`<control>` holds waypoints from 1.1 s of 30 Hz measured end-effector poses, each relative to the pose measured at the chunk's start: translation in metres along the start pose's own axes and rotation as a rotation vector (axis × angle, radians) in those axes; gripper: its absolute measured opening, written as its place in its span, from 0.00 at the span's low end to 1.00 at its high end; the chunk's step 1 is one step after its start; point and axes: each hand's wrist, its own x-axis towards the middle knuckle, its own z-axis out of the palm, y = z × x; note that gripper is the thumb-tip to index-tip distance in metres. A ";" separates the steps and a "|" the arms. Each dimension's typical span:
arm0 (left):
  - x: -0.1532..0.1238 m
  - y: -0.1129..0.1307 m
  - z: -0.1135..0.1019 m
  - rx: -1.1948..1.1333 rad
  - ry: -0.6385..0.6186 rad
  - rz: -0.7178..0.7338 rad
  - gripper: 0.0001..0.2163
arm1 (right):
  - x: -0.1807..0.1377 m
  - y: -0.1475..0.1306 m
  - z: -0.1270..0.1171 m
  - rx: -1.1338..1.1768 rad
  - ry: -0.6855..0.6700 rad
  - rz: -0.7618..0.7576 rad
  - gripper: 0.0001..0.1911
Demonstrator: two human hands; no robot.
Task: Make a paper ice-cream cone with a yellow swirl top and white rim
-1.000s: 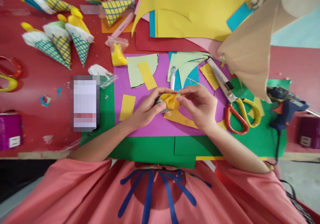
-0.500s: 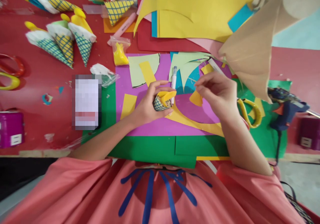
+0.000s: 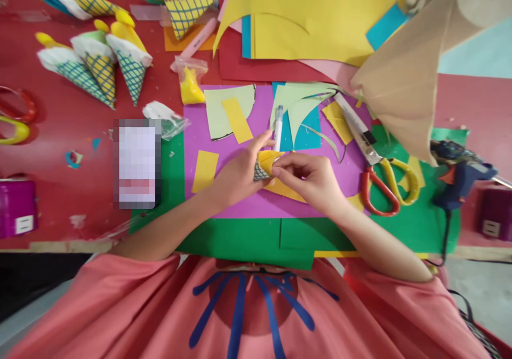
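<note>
My left hand [image 3: 239, 175] is closed round a small paper cone [image 3: 261, 171] with a blue grid pattern and a yellow top. My right hand [image 3: 310, 180] meets it from the right, its fingers pinched on the yellow paper [image 3: 269, 160] at the cone's mouth. Both hands hover over a purple sheet [image 3: 240, 199] that lies on green paper [image 3: 240, 239]. A curved yellow offcut [image 3: 285, 189] lies under my right hand. A white glue pen [image 3: 277, 126] lies just beyond my fingers.
Scissors with red and yellow handles [image 3: 386, 185] and a box cutter [image 3: 356, 127] lie at the right, and a blue glue gun [image 3: 456, 175] beyond them. Several finished cones [image 3: 100, 68] sit at the far left. A phone [image 3: 137, 164] lies left of the purple sheet. Yellow sheets [image 3: 320, 15] are stacked at the back.
My right hand had pulled away to the right with a yellow scrap, and has come back to the cone. The left hand has kept hold of the cone.
</note>
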 end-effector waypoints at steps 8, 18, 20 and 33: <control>0.003 0.005 -0.002 0.126 -0.026 -0.041 0.37 | -0.002 0.001 0.005 0.063 -0.013 0.069 0.09; 0.001 0.004 0.000 0.228 -0.039 -0.029 0.34 | -0.001 0.003 0.011 0.139 0.026 0.092 0.10; 0.001 0.004 0.000 0.238 -0.026 -0.002 0.34 | 0.000 0.002 0.012 0.205 0.016 0.116 0.12; -0.001 0.002 0.006 0.252 0.025 0.113 0.33 | 0.003 0.007 0.013 0.388 -0.048 0.168 0.18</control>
